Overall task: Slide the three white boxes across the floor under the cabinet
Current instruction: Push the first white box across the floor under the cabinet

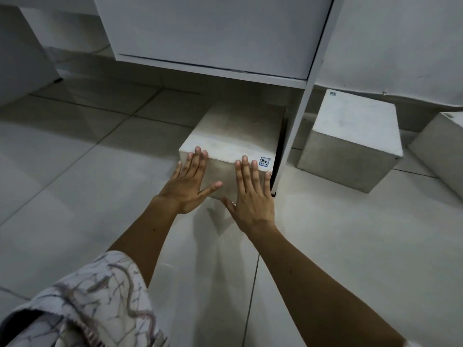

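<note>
A white, cube-like cardboard box with a small blue-edged sticker [233, 144] is being pressed from the near side, its far half already lying under the white panel cabinet [213, 36] and its right edge just beside the cabinet's upright white leg [295, 126]. The left hand [188, 181] and the right hand [253, 194] are both being held flat and fully spread against the box's near face, fingertips reaching over its top edge; nothing is being gripped. The box is judged stiff and fairly light, and the glossy pale tiled floor [75, 171] should be letting it glide, so low, even palm pressure is being favoured over any pinch, lest it swing into the leg. A second white box [350, 139] is sitting beyond the leg, outside the cabinet, and a third white box [441, 146] is lying further that way, partly cut off.
</note>
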